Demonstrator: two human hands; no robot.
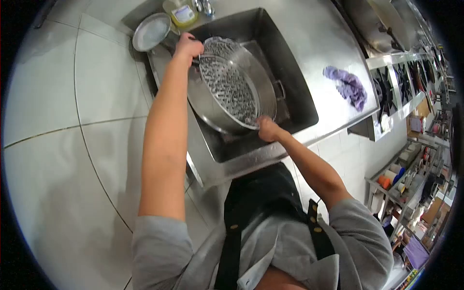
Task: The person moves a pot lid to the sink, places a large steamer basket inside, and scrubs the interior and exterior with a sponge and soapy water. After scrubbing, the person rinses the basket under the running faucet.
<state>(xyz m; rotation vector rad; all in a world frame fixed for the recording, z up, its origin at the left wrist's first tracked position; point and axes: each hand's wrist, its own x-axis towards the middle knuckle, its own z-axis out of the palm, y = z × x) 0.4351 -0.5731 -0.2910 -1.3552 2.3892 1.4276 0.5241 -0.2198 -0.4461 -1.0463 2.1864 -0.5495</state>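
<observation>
A large, round steel steamer pot (212,108) lies tilted in the sink (290,63), its dimpled or perforated metal surface (232,87) wet and shiny. My left hand (188,47) is closed on the pot's far-left edge, near a dark handle, with the fingers partly hidden. At the near right, my right hand (268,129) grips the rim with fingers wrapped over it. A loop handle (281,91) stands out from the pot's right side.
Behind my left hand are a round strainer (152,33), a bottle of yellow liquid (181,12) and a tap (205,7). A purple cloth (347,87) lies crumpled on the steel counter (309,29). Large pots (382,24) and loaded shelves (403,169) stand to the right.
</observation>
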